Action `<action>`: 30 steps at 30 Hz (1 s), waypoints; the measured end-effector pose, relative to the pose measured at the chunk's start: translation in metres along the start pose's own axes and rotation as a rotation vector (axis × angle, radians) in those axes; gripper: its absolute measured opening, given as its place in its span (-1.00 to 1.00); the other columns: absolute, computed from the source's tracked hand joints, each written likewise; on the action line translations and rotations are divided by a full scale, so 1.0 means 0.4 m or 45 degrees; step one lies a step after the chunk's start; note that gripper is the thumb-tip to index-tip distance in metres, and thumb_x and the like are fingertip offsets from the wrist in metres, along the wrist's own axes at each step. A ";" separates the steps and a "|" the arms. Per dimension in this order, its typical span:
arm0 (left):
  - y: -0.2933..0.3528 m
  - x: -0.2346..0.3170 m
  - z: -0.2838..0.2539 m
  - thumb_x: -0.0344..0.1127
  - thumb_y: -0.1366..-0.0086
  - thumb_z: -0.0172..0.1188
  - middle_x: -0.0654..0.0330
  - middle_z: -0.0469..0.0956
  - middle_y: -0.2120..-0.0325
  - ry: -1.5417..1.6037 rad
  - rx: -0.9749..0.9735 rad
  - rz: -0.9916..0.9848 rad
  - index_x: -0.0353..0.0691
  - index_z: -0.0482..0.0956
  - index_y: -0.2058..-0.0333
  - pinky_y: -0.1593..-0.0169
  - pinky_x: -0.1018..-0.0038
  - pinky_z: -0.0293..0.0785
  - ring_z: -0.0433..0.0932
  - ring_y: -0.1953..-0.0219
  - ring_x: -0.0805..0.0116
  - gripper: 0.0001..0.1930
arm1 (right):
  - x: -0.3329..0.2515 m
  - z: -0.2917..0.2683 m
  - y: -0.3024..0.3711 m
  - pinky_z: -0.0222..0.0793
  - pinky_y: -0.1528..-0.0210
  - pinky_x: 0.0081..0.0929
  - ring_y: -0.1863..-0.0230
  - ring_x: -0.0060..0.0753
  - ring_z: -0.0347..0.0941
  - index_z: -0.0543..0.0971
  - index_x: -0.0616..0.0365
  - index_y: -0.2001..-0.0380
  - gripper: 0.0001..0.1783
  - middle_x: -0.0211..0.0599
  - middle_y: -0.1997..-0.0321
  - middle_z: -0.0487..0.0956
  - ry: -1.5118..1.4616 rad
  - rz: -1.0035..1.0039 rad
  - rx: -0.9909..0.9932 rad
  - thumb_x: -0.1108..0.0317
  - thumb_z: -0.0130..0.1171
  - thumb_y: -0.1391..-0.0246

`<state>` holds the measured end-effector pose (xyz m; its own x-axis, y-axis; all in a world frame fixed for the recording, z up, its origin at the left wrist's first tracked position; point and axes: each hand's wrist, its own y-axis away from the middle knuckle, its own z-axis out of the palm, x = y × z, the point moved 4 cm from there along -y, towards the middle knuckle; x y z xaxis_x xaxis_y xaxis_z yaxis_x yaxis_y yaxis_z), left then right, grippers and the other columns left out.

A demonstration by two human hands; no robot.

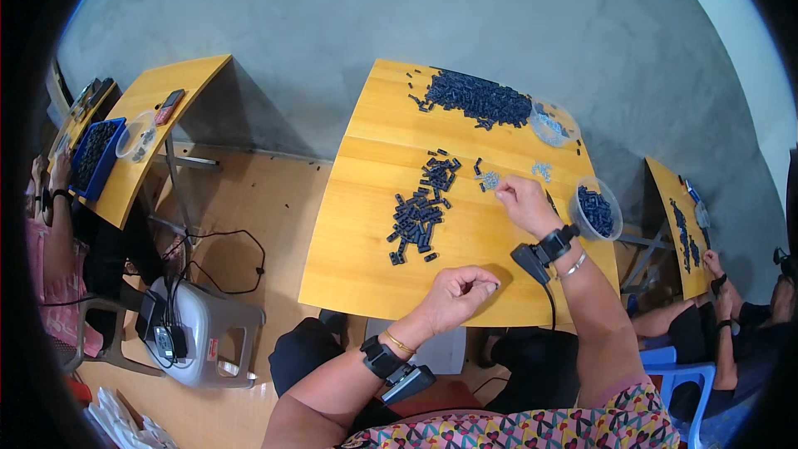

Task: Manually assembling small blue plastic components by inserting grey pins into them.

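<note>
My left hand (455, 298) is at the near edge of the table, thumb and fingers pressed together; whatever they hold is too small to make out. Farther right, my right hand (529, 204) is closed in a pinch beside a little heap of small silvery parts (490, 180). Its fingertips hide anything between them. To the left of it lies a loose pile of small black plastic pieces (418, 220). Another few silvery parts (542, 170) are scattered just beyond my right hand.
A wooden table (349, 258) bears a big black heap (478, 100) at its far side. A clear tub of silvery parts (550, 125) and a tub of dark pieces (596, 209) stand rightward. Other people work at side tables; a grey stool (195, 333) with cables is left.
</note>
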<state>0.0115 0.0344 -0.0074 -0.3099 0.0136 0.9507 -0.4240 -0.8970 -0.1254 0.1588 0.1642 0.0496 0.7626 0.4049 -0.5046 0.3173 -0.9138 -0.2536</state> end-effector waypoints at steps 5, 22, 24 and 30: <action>-0.003 0.005 -0.007 -0.36 -0.22 0.11 0.43 0.42 0.58 0.094 0.051 -0.058 -0.30 0.55 0.29 0.48 0.73 0.24 0.29 0.56 0.71 -0.85 | 0.028 0.017 -0.033 0.36 0.32 -0.28 0.38 -0.04 0.47 0.50 0.29 0.50 -0.88 0.00 0.49 0.52 0.093 0.028 -0.063 0.43 0.06 0.08; -0.005 0.001 -0.012 -0.40 -0.23 0.08 0.38 0.45 0.57 0.168 0.078 -0.046 -0.32 0.54 0.29 0.44 0.70 0.31 0.34 0.55 0.67 -0.87 | -0.008 0.079 -0.098 0.32 0.28 -0.22 0.33 -0.01 0.42 0.46 0.27 0.55 -0.87 -0.08 0.46 0.47 0.484 -0.209 -0.153 0.42 0.14 0.11; -0.006 -0.001 -0.010 -0.40 -0.23 0.08 0.37 0.45 0.58 0.204 0.077 -0.056 -0.32 0.54 0.29 0.44 0.71 0.31 0.35 0.54 0.66 -0.86 | -0.003 0.080 -0.098 0.32 0.29 -0.22 0.34 -0.01 0.42 0.46 0.27 0.56 -0.87 -0.08 0.47 0.46 0.495 -0.226 -0.133 0.41 0.14 0.11; -0.005 0.004 -0.006 -0.41 -0.25 0.04 0.46 0.38 0.59 0.252 0.101 -0.024 -0.31 0.53 0.31 0.52 0.74 0.19 0.24 0.59 0.73 -0.87 | -0.001 0.070 -0.102 0.35 0.26 -0.19 0.32 0.03 0.45 0.48 0.29 0.53 -0.87 -0.01 0.41 0.51 0.460 -0.176 -0.209 0.42 0.11 0.08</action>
<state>0.0096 0.0373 -0.0063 -0.4666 0.1104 0.8775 -0.3654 -0.9276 -0.0776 0.1297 0.2021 0.0371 0.8459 0.5129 -0.1459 0.4937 -0.8567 -0.1491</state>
